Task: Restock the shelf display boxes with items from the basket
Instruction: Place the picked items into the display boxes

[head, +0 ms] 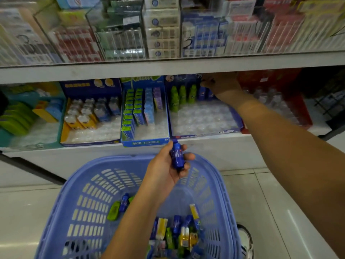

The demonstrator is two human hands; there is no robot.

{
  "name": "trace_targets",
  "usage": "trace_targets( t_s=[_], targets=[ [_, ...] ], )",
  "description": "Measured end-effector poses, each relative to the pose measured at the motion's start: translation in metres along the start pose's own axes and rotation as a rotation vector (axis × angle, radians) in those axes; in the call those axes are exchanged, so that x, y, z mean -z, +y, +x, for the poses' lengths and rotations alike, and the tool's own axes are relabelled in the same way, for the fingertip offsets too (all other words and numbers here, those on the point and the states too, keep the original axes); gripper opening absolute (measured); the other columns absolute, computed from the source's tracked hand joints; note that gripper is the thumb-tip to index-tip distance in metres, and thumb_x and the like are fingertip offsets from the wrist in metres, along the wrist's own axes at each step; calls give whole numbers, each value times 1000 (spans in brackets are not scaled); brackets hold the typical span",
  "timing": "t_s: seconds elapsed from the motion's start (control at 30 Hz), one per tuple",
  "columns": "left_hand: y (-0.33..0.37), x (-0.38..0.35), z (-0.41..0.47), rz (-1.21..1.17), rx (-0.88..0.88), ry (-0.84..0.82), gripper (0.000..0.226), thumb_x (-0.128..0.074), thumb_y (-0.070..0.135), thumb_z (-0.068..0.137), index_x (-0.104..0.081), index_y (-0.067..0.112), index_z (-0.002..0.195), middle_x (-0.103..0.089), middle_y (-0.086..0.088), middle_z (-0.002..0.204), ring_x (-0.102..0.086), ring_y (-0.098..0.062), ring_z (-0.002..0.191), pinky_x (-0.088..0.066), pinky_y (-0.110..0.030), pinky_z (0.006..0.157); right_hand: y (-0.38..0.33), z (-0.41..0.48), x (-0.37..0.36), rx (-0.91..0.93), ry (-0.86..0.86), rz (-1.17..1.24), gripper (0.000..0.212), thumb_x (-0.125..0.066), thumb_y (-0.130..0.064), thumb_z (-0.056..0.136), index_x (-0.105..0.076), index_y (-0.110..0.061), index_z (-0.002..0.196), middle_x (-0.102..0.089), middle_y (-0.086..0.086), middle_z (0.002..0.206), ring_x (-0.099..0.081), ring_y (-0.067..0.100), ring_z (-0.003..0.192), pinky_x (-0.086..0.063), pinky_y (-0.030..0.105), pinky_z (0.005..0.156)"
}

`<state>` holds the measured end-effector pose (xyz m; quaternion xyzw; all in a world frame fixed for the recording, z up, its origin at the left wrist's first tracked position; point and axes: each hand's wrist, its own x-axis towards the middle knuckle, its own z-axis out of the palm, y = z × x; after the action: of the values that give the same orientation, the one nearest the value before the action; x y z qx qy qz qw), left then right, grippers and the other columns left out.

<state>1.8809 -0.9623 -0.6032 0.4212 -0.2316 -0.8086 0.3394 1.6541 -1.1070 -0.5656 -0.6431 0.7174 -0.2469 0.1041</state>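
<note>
My left hand (168,165) grips a small blue bottle (177,156) above the far rim of the purple basket (89,184). Loose blue, green and yellow items (175,232) lie in the basket's bottom. My right hand (220,84) reaches deep into the blue display box (203,133) on the shelf, at the back row beside blue bottles (202,93) and green bottles (182,95). Its fingers are in shadow, so whether they hold anything is unclear.
Left of that box stand a box of green and blue packs (143,141), a yellow-and-blue bottle box (89,141) and a teal box (28,116). A red box (298,109) is to the right. An upper shelf edge (168,67) overhangs. My shoe (246,240) is beside the basket.
</note>
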Motion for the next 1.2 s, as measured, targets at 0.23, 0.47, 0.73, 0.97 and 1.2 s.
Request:
trace_targets(
  t_s=[0.23,0.47,0.73,0.97,1.2],
  targets=[
    [3,3,-1,-4,-61,-67,35,-35,32,100,-61,7,99,-65,-7,71,-55,-13,53,-46,-20,45,2,3,-7,-5,-48,-98,30,-59,-22,92,-64,-5,116,-59,19,123,-50,35,117,-37,42,103],
    [7,-9,-13,-36,-41,-122,38,-30,28,101,-59,3,107,-58,-4,69,-43,-11,54,-35,-18,42,-3,4,-7,-122,-76,-174,38,-61,-32,89,-62,-11,121,-54,14,132,-45,33,125,-31,47,108],
    [7,-7,-10,79,-276,-14,25,-47,5,95,-55,-2,118,-59,-5,88,-56,-13,68,-53,-21,64,-40,-68,16,-52,-191,458,13,-67,-21,86,-70,-9,84,-66,-4,71,-61,10,69,-45,14,63],
    [14,-38,-9,446,-690,98,29,-69,4,83,-61,26,99,-67,8,98,-65,0,83,-52,-13,71,-37,-109,50,67,-565,783,36,-76,-31,68,-72,-17,101,-74,7,95,-70,23,90,-56,22,76],
    [27,-60,18,483,-740,99,32,-70,14,84,-58,16,113,-66,6,105,-65,-2,89,-52,-14,75,-31,-96,49,-35,-241,918,17,-78,-27,65,-75,-19,80,-75,6,80,-70,10,71,-55,16,64]
  ],
)
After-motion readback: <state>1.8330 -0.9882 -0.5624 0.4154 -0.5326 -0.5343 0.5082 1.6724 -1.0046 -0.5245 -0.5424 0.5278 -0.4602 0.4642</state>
